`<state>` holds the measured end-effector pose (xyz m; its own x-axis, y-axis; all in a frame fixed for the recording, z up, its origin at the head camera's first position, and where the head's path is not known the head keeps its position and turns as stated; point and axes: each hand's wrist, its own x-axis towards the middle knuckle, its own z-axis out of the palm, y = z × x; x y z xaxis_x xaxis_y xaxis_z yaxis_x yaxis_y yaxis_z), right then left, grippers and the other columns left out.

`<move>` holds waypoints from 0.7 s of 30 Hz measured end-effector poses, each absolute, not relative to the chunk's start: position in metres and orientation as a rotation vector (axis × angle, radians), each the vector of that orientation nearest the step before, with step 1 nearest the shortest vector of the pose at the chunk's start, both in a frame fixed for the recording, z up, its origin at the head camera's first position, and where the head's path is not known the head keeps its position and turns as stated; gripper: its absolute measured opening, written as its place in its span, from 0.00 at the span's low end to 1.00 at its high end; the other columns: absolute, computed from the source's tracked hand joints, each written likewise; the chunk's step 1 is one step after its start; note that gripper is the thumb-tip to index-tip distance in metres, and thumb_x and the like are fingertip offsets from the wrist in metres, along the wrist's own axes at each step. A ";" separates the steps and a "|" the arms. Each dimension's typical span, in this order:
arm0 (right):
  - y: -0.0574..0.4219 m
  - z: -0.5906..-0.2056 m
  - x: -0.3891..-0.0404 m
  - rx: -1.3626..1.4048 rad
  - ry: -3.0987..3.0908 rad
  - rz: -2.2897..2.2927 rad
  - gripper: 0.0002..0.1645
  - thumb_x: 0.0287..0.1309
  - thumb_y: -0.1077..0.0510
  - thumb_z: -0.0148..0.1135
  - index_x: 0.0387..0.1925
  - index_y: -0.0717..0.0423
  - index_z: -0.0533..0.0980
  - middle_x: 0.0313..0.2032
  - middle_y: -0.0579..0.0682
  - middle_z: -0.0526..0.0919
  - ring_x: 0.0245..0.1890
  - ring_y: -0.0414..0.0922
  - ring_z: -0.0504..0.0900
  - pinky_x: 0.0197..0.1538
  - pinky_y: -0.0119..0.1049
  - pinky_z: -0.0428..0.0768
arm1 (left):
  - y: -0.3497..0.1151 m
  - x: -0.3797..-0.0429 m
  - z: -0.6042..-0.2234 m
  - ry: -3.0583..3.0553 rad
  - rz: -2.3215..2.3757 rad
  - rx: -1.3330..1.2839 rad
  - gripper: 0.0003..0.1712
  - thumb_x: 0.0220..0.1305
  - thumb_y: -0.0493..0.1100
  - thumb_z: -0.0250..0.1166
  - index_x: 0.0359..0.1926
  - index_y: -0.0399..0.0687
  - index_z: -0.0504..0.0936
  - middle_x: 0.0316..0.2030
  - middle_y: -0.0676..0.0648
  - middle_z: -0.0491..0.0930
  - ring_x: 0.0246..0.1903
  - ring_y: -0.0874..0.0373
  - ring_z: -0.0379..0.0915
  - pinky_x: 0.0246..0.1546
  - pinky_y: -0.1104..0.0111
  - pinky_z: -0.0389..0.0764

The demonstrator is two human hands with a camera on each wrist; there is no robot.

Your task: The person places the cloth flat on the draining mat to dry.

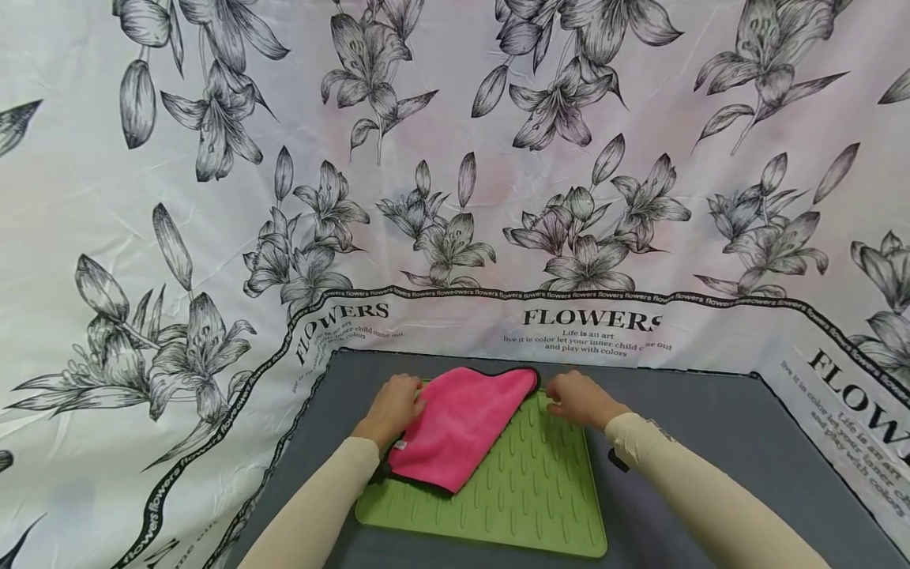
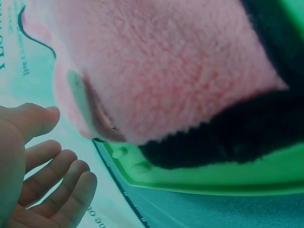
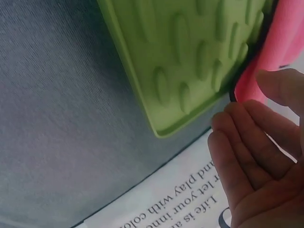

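A pink fleecy cloth [image 1: 458, 427] with black edging lies slanted over the upper left part of a green ridged mat [image 1: 550, 482]. A small pale tag [image 1: 401, 445] shows near its left corner. My left hand [image 1: 393, 407] is beside the cloth's left edge; in the left wrist view its thumb and loosely bent fingers stand apart from the cloth, with nothing between them. Past the cloth's far right corner is my right hand [image 1: 579, 397], over the mat's far right corner. In the right wrist view its fingers are extended and hold nothing, fingertips close to the cloth's edge.
The mat lies on a dark grey tabletop [image 1: 711, 442]. A white sheet [image 1: 455, 197] printed with flowers and lettering hangs behind the table and along its sides. A small black item [image 1: 618, 461] shows under the right wrist.
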<state>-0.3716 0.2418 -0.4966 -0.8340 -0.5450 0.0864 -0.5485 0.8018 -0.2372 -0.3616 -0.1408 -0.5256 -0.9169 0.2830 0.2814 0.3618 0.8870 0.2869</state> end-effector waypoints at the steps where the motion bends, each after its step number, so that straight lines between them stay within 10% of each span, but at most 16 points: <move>1: 0.241 -0.498 -0.370 0.911 -2.959 0.401 0.09 0.65 0.63 0.75 0.28 0.54 0.84 0.24 0.41 0.78 0.23 0.37 0.68 0.30 0.36 0.70 | -0.141 -0.361 -0.525 -2.822 -0.483 -0.505 0.13 0.71 0.38 0.75 0.51 0.34 0.91 0.44 0.38 0.89 0.48 0.43 0.87 0.52 0.52 0.89; 8: 0.234 -0.504 -0.361 1.059 -2.925 0.483 0.23 0.62 0.68 0.74 0.20 0.53 0.70 0.21 0.38 0.57 0.23 0.36 0.52 0.30 0.33 0.56 | -0.132 -0.350 -0.514 -2.850 -0.484 -0.656 0.09 0.67 0.38 0.77 0.44 0.36 0.90 0.37 0.42 0.88 0.37 0.48 0.85 0.37 0.55 0.87; 21: 0.213 -0.511 -0.352 1.210 -2.847 0.505 0.21 0.59 0.69 0.73 0.19 0.51 0.72 0.20 0.35 0.55 0.22 0.34 0.51 0.32 0.34 0.56 | -0.090 -0.320 -0.500 -2.814 -0.289 -0.957 0.15 0.68 0.45 0.77 0.49 0.40 0.92 0.44 0.46 0.92 0.47 0.52 0.88 0.49 0.61 0.89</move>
